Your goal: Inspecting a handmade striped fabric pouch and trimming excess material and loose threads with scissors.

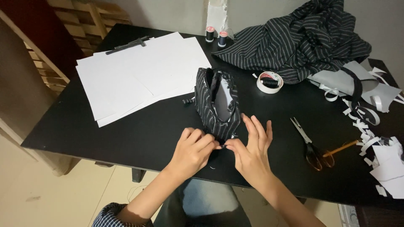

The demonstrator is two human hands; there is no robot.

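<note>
A small pouch (pixel 215 103) of black pinstriped cloth stands open on the black table (pixel 126 134), with a grey lining showing inside. My left hand (pixel 192 150) pinches the near end of the pouch with curled fingers. My right hand (pixel 250 147) meets it at the same spot, thumb and forefinger closed on the cloth edge and the other fingers spread upward. Whatever small thing sits between the fingertips is too small to make out.
Large white paper sheets (pixel 134 73) lie at the left with a black pen (pixel 126 45) on top. Two thread spools (pixel 216 37), a tape roll (pixel 269 82), a heap of striped cloth (pixel 303 40), scissors (pixel 311 147) and paper scraps (pixel 378 138) lie at the right.
</note>
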